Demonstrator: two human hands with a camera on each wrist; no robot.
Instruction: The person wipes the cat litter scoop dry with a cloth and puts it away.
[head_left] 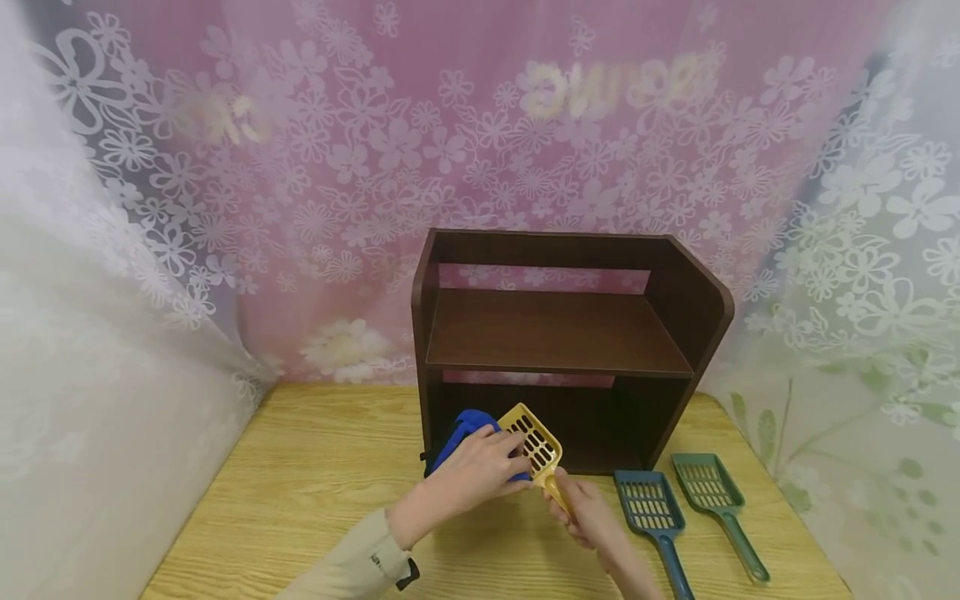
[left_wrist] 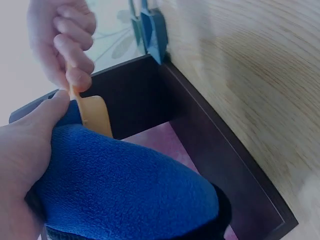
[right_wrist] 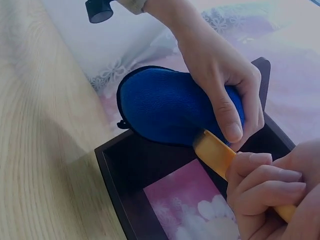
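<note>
My left hand (head_left: 480,467) grips a blue fleecy oval pad (left_wrist: 120,180) with black edging and a small black tab at one end, its thumb on the near face. My right hand (head_left: 588,508) holds the handle of a yellow litter scoop (head_left: 536,442) with a slotted blade, its fingers curled round it. The blue pad lies against the scoop's blade, partly covering it in the head view. Both are held up in front of the shelf's lower compartment. In the right wrist view the scoop appears nearly edge-on beside the left thumb.
A dark brown two-tier shelf (head_left: 558,333) stands at the back of the wooden table (head_left: 330,467). To its right lie a blue litter scoop (head_left: 651,504) and a green litter scoop (head_left: 708,483), handles toward me. Flowered curtains (head_left: 360,167) surround the table at the back and sides.
</note>
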